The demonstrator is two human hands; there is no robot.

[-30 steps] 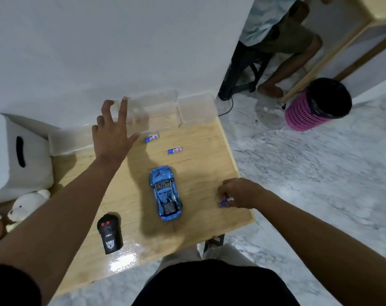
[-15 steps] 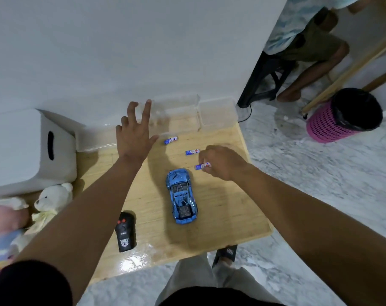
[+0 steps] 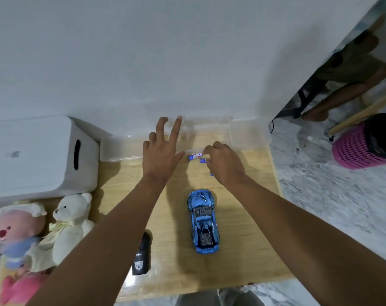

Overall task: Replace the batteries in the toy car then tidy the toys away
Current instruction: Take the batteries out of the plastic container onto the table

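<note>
Broadly, a wooden tabletop (image 3: 172, 268) lies under both hands, set against a white wall (image 3: 143, 51). Well to the left of the left hand (image 3: 163, 153) stands a white storage box (image 3: 39, 155) with a slot handle. A long clear tub (image 3: 121, 149) runs along the wall just beyond the left hand, whose raised fingertips overlap its rim. A smaller clear tub (image 3: 247, 135) sits just beyond the right hand (image 3: 225, 162). Far out to the right of the right hand, a pink basket (image 3: 360, 146) stands on the floor (image 3: 331, 206). Left of the left forearm, a white teddy bear (image 3: 70, 224) leans against a pink-faced soft toy (image 3: 15, 228).

The left hand is palm down with its fingers spread wide, holding nothing. The right hand is curled, and its fingertips pinch at the small blue batteries (image 3: 195, 156) lying between the two hands. I cannot tell whether any battery is lifted off the wood.

The blue toy car (image 3: 203, 221) rests on its wheels on the tabletop, nearer the person than the right wrist, and neither hand touches it. A black remote (image 3: 141, 257) lies beneath the left forearm, partly hidden by it.
</note>
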